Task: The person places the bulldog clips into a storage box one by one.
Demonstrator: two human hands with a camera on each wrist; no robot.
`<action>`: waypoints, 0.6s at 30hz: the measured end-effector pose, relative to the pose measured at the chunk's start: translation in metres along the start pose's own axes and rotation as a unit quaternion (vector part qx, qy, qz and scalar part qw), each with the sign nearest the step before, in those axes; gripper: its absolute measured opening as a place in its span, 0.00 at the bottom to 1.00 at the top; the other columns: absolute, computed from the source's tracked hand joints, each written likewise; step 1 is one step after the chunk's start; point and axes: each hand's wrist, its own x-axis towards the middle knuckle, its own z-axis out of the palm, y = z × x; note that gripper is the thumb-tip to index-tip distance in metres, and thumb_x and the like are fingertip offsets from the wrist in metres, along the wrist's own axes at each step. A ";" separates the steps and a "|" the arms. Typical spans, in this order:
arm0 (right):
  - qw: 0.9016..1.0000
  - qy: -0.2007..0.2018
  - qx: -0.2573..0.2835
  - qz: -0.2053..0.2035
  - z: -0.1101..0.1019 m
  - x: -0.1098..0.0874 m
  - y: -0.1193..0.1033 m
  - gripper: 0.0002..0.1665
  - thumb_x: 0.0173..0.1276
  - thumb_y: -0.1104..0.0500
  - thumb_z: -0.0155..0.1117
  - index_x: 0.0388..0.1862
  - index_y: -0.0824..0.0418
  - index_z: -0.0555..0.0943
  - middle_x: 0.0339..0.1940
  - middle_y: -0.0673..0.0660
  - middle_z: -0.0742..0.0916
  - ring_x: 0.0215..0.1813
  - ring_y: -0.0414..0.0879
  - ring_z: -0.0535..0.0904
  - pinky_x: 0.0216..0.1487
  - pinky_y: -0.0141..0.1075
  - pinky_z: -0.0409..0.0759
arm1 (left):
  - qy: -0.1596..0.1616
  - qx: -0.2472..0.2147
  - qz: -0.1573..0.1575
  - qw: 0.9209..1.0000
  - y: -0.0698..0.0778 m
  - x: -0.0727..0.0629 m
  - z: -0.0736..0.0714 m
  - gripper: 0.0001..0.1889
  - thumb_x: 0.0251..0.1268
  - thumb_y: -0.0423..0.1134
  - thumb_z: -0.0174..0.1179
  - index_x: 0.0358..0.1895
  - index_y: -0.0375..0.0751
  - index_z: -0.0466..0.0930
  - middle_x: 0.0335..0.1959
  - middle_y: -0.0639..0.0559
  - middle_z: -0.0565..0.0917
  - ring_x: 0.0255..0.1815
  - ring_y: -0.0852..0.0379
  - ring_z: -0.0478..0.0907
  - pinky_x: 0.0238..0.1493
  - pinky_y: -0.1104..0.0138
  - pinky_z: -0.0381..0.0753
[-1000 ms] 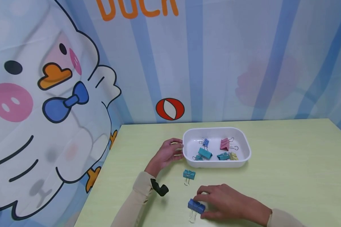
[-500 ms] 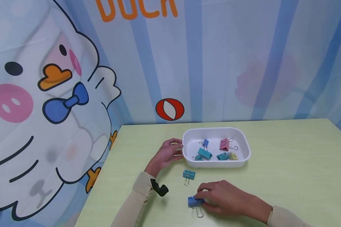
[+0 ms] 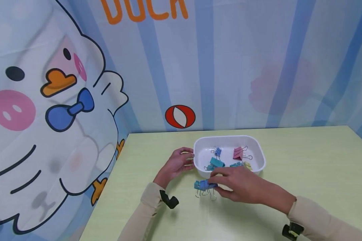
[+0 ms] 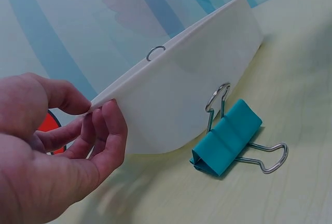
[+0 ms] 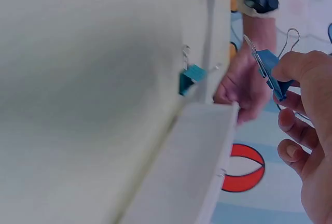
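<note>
My right hand pinches a blue binder clip between thumb and fingers, just in front of the white tray. In the right wrist view the held clip is raised above the table, its wire handles sticking out. A teal binder clip lies on the table beside the tray; in the head view the blue clip partly covers it. My left hand holds the tray's left end, thumb and fingertips at the rim in the left wrist view.
Inside the tray lie several binder clips: a small blue one, a pink one, teal ones and a yellow one partly behind my right hand. A printed cloth backdrop rises behind the table.
My right hand has taken hold of the blue clip, lifted it off the table and carried it forward towards the tray. My left hand stays at the tray.
</note>
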 end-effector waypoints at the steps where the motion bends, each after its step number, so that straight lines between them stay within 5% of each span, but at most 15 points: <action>1: 1.000 0.010 -0.009 0.000 -0.005 0.002 0.002 0.17 0.65 0.56 0.77 0.53 0.51 0.88 0.49 0.48 0.87 0.39 0.38 0.86 0.39 0.33 0.86 | -0.001 0.000 0.000 1.000 0.000 0.000 0.000 0.18 0.76 0.33 0.59 0.63 0.32 0.71 0.56 0.37 0.80 0.44 0.48 0.83 0.49 0.60 0.88; 5: 0.998 0.047 -0.032 0.007 -0.027 0.010 0.013 0.20 0.62 0.56 0.79 0.53 0.54 0.88 0.50 0.51 0.88 0.43 0.44 0.88 0.41 0.40 0.88 | -0.004 -0.005 -0.001 1.000 0.000 0.001 -0.001 0.18 0.76 0.32 0.59 0.63 0.32 0.72 0.55 0.38 0.80 0.44 0.48 0.83 0.49 0.60 0.88; 18: 0.982 0.172 -0.038 0.062 -0.095 0.017 0.058 0.22 0.57 0.68 0.81 0.52 0.61 0.88 0.50 0.56 0.88 0.41 0.48 0.88 0.33 0.37 0.87 | 0.007 0.001 -0.010 1.000 -0.001 0.002 -0.001 0.18 0.76 0.34 0.60 0.64 0.35 0.72 0.56 0.39 0.80 0.45 0.48 0.83 0.50 0.60 0.87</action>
